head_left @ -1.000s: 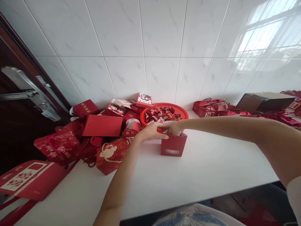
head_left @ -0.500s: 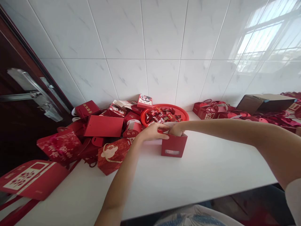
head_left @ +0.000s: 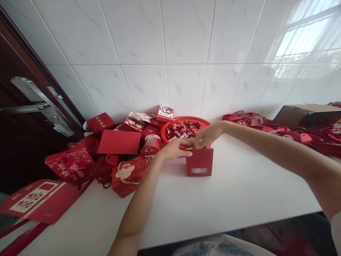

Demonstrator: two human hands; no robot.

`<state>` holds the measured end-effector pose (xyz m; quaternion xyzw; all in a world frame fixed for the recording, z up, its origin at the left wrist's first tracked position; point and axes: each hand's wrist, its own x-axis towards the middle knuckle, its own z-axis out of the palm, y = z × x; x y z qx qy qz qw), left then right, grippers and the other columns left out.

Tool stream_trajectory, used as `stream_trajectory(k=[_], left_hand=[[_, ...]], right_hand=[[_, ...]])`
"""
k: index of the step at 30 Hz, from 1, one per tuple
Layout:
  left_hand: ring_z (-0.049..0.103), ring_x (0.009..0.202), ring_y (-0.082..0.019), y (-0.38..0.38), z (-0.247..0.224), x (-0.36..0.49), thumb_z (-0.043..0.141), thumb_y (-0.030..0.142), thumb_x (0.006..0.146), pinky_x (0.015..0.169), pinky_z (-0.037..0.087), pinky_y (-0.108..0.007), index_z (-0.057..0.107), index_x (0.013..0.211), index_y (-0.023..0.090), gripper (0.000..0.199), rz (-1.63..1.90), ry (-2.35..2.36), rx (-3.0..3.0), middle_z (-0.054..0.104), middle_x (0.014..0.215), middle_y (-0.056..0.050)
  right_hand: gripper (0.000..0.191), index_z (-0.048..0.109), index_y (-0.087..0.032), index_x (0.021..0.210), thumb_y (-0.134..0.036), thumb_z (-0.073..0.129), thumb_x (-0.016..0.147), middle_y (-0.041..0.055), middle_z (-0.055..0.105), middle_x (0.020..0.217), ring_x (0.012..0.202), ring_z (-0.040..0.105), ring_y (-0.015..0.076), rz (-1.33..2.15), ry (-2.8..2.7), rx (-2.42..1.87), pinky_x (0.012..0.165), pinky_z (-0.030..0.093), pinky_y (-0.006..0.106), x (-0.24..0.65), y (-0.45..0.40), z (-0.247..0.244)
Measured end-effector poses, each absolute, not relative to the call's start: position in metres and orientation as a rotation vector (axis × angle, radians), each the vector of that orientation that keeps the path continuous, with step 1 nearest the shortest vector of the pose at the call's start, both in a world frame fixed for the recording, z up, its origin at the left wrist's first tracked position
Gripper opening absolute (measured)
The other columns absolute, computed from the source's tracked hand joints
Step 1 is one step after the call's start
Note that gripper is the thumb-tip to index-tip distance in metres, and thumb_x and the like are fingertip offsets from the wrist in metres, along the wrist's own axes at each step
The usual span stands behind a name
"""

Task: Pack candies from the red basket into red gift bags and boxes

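Note:
A red gift box (head_left: 200,160) with a small clear window low on its front stands upright on the white table, its top open. My left hand (head_left: 174,149) grips its upper left edge, thumb on the front and fingers at the back. Over the opening is my right hand (head_left: 206,136), its fingers curled together and pointing down. Its fingertips are partly hidden, so what they may hold does not show. Just behind the box, a red plastic basket (head_left: 166,125) holds many wrapped candies (head_left: 183,128).
Red gift boxes (head_left: 119,141) are piled left of the basket, with a patterned gift bag (head_left: 130,176) at their front. More red boxes (head_left: 250,120) and a brown carton (head_left: 291,115) lie at the right. A tiled wall (head_left: 183,85) rises behind the white table (head_left: 226,199).
My right hand has risen from deeper inside the box, its fingers now showing at the opening. My left hand keeps its hold. The view has shifted slightly.

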<state>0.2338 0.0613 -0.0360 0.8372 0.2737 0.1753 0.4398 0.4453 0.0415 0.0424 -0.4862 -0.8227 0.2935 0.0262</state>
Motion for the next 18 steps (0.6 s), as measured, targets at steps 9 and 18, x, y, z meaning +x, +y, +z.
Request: stream_trajectory(k=[9, 18], left_hand=[[0.060, 0.130, -0.027, 0.059, -0.047, 0.244, 0.069, 0.031, 0.082, 0.114, 0.043, -0.040, 0.072, 0.124, 0.023, 0.043, 0.548, 0.646, 2.170, 0.068, 0.135, -0.005], [0.041, 0.147, -0.024, 0.059, -0.071, 0.256, 0.065, 0.034, 0.087, 0.120, 0.034, -0.039, 0.052, 0.144, 0.027, 0.059, 0.818, 0.686, 2.162, 0.053, 0.153, -0.005]], right_hand=[[0.045, 0.072, -0.022, 0.114, -0.053, 0.072, 0.081, 0.0101, 0.072, 0.116, 0.106, 0.067, 0.0289, 0.422, -1.988, -1.296, 0.096, 0.054, 0.046, 0.501, -0.023, 0.012], [0.053, 0.060, -0.028, 0.131, -0.045, 0.073, 0.082, 0.0110, 0.063, 0.134, 0.092, 0.070, 0.0229, 0.529, -1.757, -1.216, 0.091, 0.058, 0.048, 0.513, -0.023, -0.053]])
